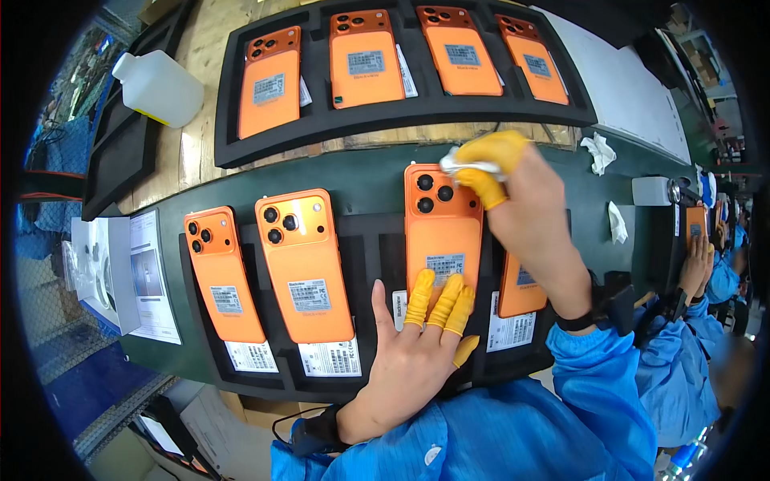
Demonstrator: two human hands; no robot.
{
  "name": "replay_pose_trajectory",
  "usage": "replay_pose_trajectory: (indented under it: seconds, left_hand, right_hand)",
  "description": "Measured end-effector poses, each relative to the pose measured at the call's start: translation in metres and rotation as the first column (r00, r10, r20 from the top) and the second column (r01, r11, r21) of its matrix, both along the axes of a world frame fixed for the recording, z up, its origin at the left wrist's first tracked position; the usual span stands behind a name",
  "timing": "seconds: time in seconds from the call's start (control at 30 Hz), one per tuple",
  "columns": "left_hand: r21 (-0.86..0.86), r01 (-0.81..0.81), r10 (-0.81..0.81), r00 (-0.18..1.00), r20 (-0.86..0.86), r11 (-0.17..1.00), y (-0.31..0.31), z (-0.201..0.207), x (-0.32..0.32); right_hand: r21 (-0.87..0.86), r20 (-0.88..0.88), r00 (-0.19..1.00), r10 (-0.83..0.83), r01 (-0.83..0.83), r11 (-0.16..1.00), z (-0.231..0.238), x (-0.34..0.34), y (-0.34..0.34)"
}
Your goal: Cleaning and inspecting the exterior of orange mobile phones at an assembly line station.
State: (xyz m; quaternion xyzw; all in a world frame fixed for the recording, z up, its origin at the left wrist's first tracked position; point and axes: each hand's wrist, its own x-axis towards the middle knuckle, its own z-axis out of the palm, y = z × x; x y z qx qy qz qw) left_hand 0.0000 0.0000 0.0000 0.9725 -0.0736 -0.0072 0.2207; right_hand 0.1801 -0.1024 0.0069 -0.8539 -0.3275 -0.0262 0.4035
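Note:
An orange phone lies back side up on a black foam tray, its three dark lenses at the far end. My left hand rests on its lower part, yellow finger cots on several stretched fingers and the thumb bare. At the phone's far right corner, my right hand is closed on a crumpled white wipe, pressed between yellow-covered fingers. To the left lie two similar phones, one nearer and another farther out. A fourth phone sits partly hidden under my right forearm.
Behind, a second foam tray holds several orange phones. A white plastic bottle stands at the far left, an open white box nearer. Used wipes lie to the right. A co-worker's hand touches a phone at the far right.

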Motion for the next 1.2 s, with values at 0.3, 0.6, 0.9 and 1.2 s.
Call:
replay_pose_trajectory:
  seconds: [0.3, 0.6, 0.9, 1.2]
  left_hand:
    - [-0.017, -0.013, 0.013, 1.000, 0.012, 1.000, -0.001, -0.001, 0.001]
    - [-0.034, -0.026, 0.028, 0.998, 0.062, 0.999, 0.003, -0.004, 0.000]
    - [-0.016, -0.013, 0.014, 0.993, 0.120, 1.000, 0.003, -0.008, -0.003]
    - [0.015, 0.019, -0.019, 1.000, 0.016, 1.000, 0.003, -0.005, -0.002]
  right_hand:
    - [-0.363, 0.234, 0.924, 0.304, -0.207, 0.908, 0.011, -0.006, -0.030]
    - [-0.379, 0.374, 0.882, 0.286, -0.136, 0.915, -0.007, -0.029, 0.001]
    - [-0.477, 0.335, 0.799, 0.499, -0.313, 0.821, 0.019, 0.011, -0.026]
    - [-0.383, 0.403, 0.898, 0.177, -0.010, 0.924, 0.044, 0.066, -0.043]
